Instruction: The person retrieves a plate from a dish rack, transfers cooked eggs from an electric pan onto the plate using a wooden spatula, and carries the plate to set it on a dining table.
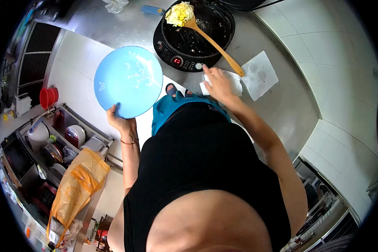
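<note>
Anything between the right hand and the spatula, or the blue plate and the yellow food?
Nothing visible blocks the right hand from the wooden spatula. Between the blue plate and the yellow food, only the left edges of the black cooker and pan show.

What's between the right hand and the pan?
Between right hand and pan: the black control panel, its round knob nearest the hand. Shows in the head view.

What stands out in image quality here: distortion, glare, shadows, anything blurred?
Head view: strong fisheye, with bowed joints on the tiled wall and black corners; pale glare on the steel counter; floor washed nearly white beside the blue plate; dark pan holding little shadow detail; far-left clutter smeared; right hand slightly soft, whether from motion I can't tell.
</note>
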The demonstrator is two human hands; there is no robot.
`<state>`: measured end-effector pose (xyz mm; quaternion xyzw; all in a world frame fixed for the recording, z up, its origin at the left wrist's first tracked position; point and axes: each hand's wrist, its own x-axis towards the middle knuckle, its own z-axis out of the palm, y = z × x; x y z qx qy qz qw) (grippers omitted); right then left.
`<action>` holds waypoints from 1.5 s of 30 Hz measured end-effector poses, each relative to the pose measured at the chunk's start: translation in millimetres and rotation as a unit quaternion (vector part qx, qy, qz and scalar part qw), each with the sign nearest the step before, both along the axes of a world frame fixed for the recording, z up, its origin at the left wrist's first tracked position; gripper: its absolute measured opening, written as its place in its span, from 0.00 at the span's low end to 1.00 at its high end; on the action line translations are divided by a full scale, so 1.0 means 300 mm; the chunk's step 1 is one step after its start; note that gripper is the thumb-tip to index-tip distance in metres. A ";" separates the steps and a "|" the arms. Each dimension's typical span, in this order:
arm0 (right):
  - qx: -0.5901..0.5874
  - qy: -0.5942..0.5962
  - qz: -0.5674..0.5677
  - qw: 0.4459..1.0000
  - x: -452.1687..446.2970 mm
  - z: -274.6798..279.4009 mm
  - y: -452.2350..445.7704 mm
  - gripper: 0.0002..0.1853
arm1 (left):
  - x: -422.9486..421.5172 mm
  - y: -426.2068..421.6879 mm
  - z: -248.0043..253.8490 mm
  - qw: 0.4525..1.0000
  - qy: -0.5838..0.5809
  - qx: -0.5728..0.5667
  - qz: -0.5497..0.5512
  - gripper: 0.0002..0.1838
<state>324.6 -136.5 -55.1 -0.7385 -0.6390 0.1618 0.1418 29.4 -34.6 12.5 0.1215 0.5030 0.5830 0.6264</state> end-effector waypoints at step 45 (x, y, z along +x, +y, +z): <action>0.011 0.271 -0.258 0.927 0.294 -0.093 -0.214 0.12 | 0.108 0.208 -0.176 0.993 0.019 0.017 -0.118 0.17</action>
